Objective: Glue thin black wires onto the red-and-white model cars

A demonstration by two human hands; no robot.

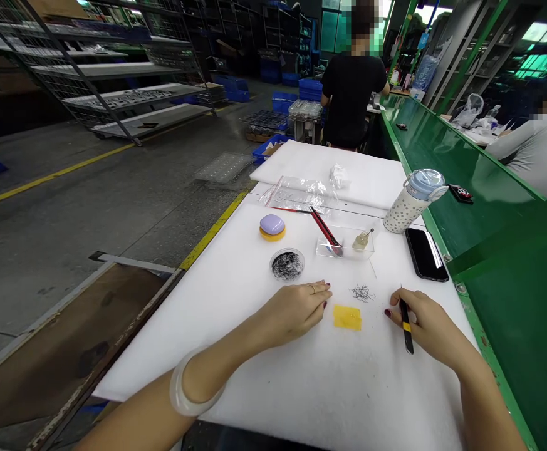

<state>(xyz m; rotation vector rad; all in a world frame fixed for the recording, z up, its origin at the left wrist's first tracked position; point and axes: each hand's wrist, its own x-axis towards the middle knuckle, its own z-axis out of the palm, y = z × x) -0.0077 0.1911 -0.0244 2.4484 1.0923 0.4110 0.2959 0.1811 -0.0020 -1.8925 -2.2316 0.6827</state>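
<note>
My left hand (pixel 296 311) rests on the white foam sheet (pixel 273 369), holding nothing visible, just below a round dish of fine black fibres (pixel 287 264). My right hand (pixel 426 322) grips black tweezers with a yellow band (pixel 405 327), tips pointing down at the sheet. Between my hands lie a yellow square pad (pixel 347 317) and, just above it, a small tuft of dark bristles (pixel 362 292). Farther up stands a clear acrylic box (pixel 345 247) holding a red-and-black handled tool (pixel 326 228) and a small glass bottle (pixel 361 239).
A lilac and yellow round sponge case (pixel 272 225), a dotted water bottle (pixel 415 200) and a black phone (pixel 426 254) share the sheet. A green workbench (pixel 456 163) runs along the right. Co-workers sit beyond, with shelving and blue crates behind.
</note>
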